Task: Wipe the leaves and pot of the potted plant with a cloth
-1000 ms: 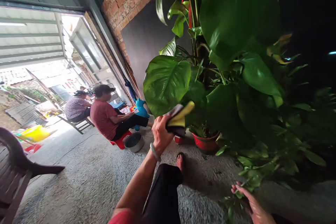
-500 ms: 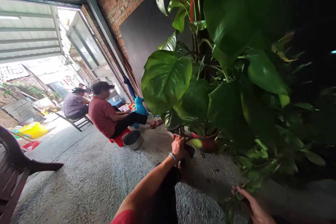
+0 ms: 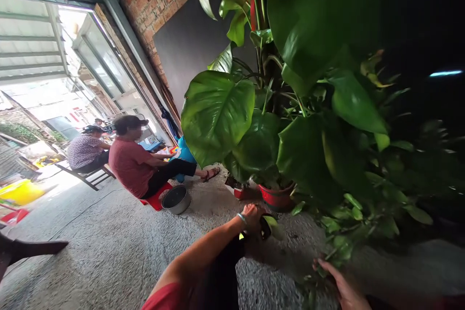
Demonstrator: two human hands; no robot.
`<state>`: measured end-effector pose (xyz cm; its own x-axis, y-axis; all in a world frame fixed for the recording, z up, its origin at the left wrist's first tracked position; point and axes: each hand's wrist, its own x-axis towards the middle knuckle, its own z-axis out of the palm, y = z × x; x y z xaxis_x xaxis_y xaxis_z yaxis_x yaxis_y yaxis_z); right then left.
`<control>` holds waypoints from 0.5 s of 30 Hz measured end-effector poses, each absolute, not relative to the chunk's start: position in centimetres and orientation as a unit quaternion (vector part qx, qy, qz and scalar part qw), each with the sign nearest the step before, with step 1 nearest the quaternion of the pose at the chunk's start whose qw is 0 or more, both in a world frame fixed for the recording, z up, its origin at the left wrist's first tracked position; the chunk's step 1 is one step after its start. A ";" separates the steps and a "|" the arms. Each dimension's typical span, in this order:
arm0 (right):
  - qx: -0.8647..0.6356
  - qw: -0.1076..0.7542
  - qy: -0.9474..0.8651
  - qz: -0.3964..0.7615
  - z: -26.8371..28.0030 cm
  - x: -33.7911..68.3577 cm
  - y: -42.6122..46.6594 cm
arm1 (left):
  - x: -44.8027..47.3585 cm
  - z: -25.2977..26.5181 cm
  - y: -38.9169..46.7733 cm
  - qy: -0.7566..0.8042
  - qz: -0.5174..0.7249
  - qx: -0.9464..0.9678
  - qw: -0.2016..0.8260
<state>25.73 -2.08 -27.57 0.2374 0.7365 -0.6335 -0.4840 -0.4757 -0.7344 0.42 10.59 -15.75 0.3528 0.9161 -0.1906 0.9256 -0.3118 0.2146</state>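
My left hand (image 3: 253,215), with a silvery bracelet at the wrist, is closed on a pale yellow-green leaf (image 3: 276,228). A dark shape beside its fingers is too dim to make out. It is above the concrete floor, in front of a red flowerpot (image 3: 275,197) under a big broad-leaved plant (image 3: 221,111). Lower right, my right hand (image 3: 339,281) is closed, thumb and fingers pinching a thin leafy stem (image 3: 332,254). Its lower fingers are in shadow. Smaller leaves (image 3: 343,213) trail down to the floor just beyond it.
A person in a red shirt (image 3: 129,164) sits on a red stool (image 3: 159,196) to the left, beside a round metal basin (image 3: 176,199). Another person (image 3: 89,150) sits farther back. A dark wooden chair part (image 3: 32,250) juts in at left. The large leaves hang over the middle.
My left hand has drawn back from the pots towards me, with the leaf moving along. My right hand keeps its pinch on the stem. The view has turned slightly right.
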 end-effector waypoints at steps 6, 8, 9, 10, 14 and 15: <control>-0.591 0.520 -0.094 0.609 -27.0 25.2 -2.1 | 3.8 -7.8 11.3 0.560 0.209 0.802 0.007; -0.590 0.520 -0.093 0.610 -26.4 24.8 -2.2 | 6.4 -6.5 12.3 0.577 0.232 0.783 0.002; -0.589 0.520 -0.094 0.611 -26.1 24.7 -2.2 | 7.7 -6.6 12.4 0.577 0.220 0.786 0.010; -0.588 0.520 -0.096 0.612 -25.8 24.6 -2.3 | 8.8 -7.2 12.1 0.570 0.193 0.798 0.022; -0.582 0.519 -0.109 0.617 -25.3 24.8 -2.8 | 10.1 -11.1 8.1 0.471 0.021 0.878 0.081; -0.581 0.517 -0.115 0.618 -25.3 25.0 -2.9 | 9.6 -11.5 6.7 0.443 -0.008 0.891 0.093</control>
<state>25.05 -2.90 -25.32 0.2095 0.7727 -0.5991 -0.5061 -0.4386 -0.7426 9.58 6.73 -11.45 0.6066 0.7891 -0.0971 0.7921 -0.5895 0.1584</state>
